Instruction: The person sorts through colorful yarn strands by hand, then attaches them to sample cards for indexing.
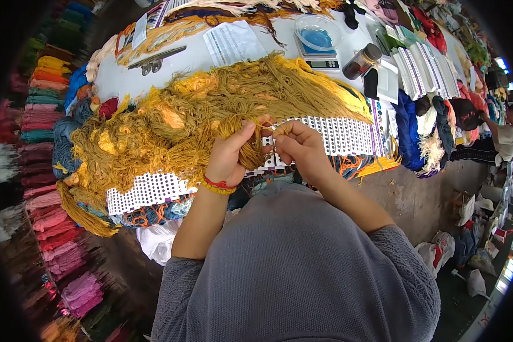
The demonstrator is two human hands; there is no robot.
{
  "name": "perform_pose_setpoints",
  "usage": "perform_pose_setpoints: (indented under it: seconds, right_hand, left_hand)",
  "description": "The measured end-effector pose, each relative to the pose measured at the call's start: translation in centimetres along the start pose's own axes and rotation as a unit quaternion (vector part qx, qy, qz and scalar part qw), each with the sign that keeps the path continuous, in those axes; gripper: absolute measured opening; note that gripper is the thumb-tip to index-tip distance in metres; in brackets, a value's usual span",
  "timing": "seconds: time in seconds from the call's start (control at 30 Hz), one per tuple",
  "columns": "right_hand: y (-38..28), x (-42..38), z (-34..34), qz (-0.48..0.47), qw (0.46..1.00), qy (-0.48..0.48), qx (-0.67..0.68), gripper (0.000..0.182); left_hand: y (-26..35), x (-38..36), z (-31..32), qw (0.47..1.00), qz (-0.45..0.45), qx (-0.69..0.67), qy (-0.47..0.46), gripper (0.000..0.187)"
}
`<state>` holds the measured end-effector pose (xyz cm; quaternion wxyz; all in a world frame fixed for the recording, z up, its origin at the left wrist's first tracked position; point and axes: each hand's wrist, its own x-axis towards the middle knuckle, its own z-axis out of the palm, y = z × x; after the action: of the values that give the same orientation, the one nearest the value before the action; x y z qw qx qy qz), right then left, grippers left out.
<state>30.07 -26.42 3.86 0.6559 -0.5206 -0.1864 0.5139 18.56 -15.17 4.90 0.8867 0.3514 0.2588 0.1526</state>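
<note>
Counter point(188, 60): white top, running from near left to far right, mostly covered.
Yarn heap point(211, 108): mustard and yellow strands in a loose tangled mass across the middle of the counter; long axis left to right, loose ends fanning to the far right.
Shelved skeins point(45, 171): pink, red, green and yellow bundles stacked down the left side.
Punched card point(342, 135): white strip with rows of small holes, lying left to right under the heap's right part; any print too small to read.
Second card point(145, 191): same pattern, near left edge of the counter.
Printed sheet point(233, 41): far side, text illegible.
Scale point(319, 48): far centre, blue tray on top; display unreadable.
Jar point(362, 61): dark contents, lying tilted right of the scale.
Left hand point(231, 151): grip closed round a hank of mustard yarn; red and yellow bracelet at the wrist.
Right hand point(299, 145): fingertips pinched on thin strands, touching the left hand, just over the punched card.
</note>
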Motion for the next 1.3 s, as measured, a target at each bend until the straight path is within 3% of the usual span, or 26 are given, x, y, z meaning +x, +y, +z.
perform_pose_setpoints:
  seconds: [0.4, 0.47, 0.57, 0.8, 0.87, 1.13, 1.3]
  right_hand:
    - [0.0, 0.0, 0.2, -0.024, 0.999, -0.012, -0.021, 0.007]
    - [0.4, 0.3, -0.4, 0.014, 0.992, -0.015, 0.127, 0.009]
    - [-0.3, 0.3, -0.3, 0.032, 0.981, -0.018, 0.192, 0.013]
    - [-0.9, -0.1, 1.2, 0.008, 0.993, 0.031, 0.111, 0.019]
    - [-0.8, 0.0, 1.2, 0.026, 0.997, 0.064, 0.028, 0.019]
    - [0.3, 0.6, 0.4, 0.045, 0.995, 0.076, 0.036, 0.015]
    - [0.5, 0.5, 0.4, 0.003, 0.991, 0.055, 0.124, 0.014]
  left_hand:
    - [-0.6, 0.1, -0.2, 1.000, -0.017, -0.014, -0.008, 0.029]
    - [-0.4, -0.1, 0.4, 1.000, -0.014, -0.018, -0.010, 0.029]
    - [-0.5, -0.1, 0.6, 1.000, -0.017, -0.025, -0.009, 0.028]
    - [-0.8, 0.0, -0.1, 1.000, -0.018, 0.004, -0.026, 0.029]
    - [-1.0, -0.2, 0.3, 0.999, -0.004, 0.042, -0.016, 0.029]
    - [-1.3, -0.2, 0.3, 0.994, 0.015, 0.107, -0.032, 0.030]
    - [-1.2, 0.2, -0.3, 1.000, -0.003, 0.013, -0.027, 0.038]
